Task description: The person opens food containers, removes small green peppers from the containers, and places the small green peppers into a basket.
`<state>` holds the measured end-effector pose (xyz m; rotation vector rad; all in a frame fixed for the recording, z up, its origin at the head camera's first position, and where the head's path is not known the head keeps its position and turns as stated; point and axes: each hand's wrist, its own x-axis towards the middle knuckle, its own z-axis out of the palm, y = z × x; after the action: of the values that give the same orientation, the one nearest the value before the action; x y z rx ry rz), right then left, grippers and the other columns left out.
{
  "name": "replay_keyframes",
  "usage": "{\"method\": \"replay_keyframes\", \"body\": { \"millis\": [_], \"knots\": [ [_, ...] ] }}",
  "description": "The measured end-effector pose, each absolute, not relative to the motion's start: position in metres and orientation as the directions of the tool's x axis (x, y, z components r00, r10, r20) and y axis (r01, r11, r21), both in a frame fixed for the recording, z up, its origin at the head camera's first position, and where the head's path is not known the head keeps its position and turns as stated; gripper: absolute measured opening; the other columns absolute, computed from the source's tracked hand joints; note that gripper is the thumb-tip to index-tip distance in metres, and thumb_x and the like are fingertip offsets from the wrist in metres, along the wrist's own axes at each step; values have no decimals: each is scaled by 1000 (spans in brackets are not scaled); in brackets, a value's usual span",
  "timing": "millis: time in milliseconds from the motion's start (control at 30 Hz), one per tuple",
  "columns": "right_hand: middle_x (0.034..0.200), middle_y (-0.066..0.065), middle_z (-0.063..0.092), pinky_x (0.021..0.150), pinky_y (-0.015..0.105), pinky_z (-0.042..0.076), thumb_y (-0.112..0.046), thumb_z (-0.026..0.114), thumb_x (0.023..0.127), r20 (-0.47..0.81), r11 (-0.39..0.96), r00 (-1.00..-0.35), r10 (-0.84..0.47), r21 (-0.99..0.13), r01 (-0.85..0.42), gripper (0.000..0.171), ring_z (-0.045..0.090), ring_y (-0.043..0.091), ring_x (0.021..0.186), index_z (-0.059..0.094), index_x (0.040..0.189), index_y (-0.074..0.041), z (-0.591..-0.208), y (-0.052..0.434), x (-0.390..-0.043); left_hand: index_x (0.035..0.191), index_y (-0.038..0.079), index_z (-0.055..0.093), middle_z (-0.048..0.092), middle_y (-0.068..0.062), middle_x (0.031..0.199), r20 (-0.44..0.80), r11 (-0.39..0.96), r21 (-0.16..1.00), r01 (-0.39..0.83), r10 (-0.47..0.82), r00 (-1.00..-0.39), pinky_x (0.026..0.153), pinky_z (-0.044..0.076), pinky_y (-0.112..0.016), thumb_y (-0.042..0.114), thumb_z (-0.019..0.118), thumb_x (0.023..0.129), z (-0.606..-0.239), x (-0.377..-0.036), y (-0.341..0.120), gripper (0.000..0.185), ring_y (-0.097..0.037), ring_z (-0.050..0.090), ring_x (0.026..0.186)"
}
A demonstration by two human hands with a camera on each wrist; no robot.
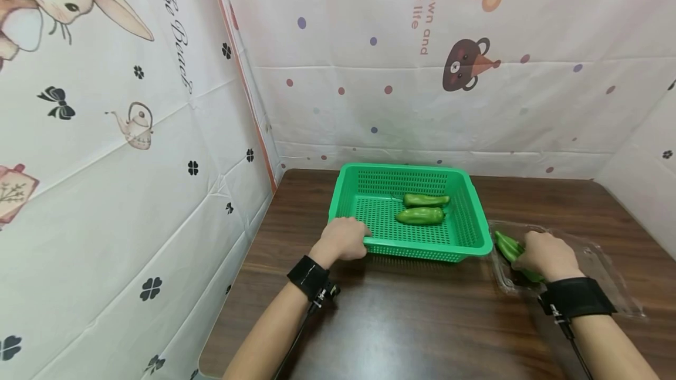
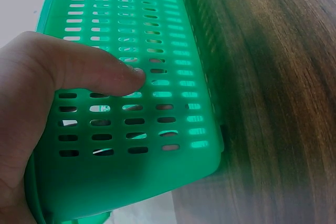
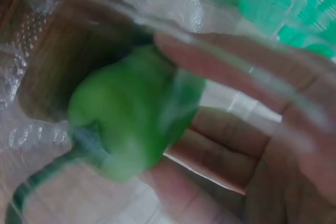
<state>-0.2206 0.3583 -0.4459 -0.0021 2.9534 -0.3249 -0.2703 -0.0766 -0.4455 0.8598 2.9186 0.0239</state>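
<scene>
A green plastic basket [image 1: 417,247] stands on the table, with two green peppers, a rear one [image 1: 426,200] and a front one [image 1: 421,216], lying inside. My left hand [image 1: 343,238] grips its front-left corner, the thumb [image 2: 118,78] against the slotted outer wall. Over a clear plastic container [image 1: 607,283] to the basket's right, my right hand [image 1: 549,255] reaches down. Its fingers are around a green pepper [image 3: 123,111] with a long stem, seen through the clear plastic in the right wrist view. More green pepper [image 1: 508,246] shows in the container beside this hand.
The dark wooden table [image 1: 422,321] meets a printed white cloth [image 1: 338,116] behind and at both sides. Each wrist wears a black strap, the left strap [image 1: 308,277] and the right strap [image 1: 575,297], with a cable running back along the arm.
</scene>
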Motion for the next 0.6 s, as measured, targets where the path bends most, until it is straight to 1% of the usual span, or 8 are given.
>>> {"method": "replay_keyframes", "body": {
  "millis": [400,600],
  "knots": [
    [67,10,50,57,41,40,-25,79,79,-197,976,-980,15,-211,57,30,48,26,62,56,74,-6,-444,357,-219,130,33,71,73,8,124,-95,840,41,542,543,-834,53,39,-26,18,63,83,-444,-270,-76,50,-11,47,70],
    [67,10,50,57,41,39,-22,77,79,-189,977,-982,9,-208,49,29,47,26,61,55,71,-7,-446,357,-218,130,33,72,73,8,124,-97,841,40,540,541,-836,55,41,-26,19,63,84,-443,-268,-76,49,-10,51,73]
  ]
}}
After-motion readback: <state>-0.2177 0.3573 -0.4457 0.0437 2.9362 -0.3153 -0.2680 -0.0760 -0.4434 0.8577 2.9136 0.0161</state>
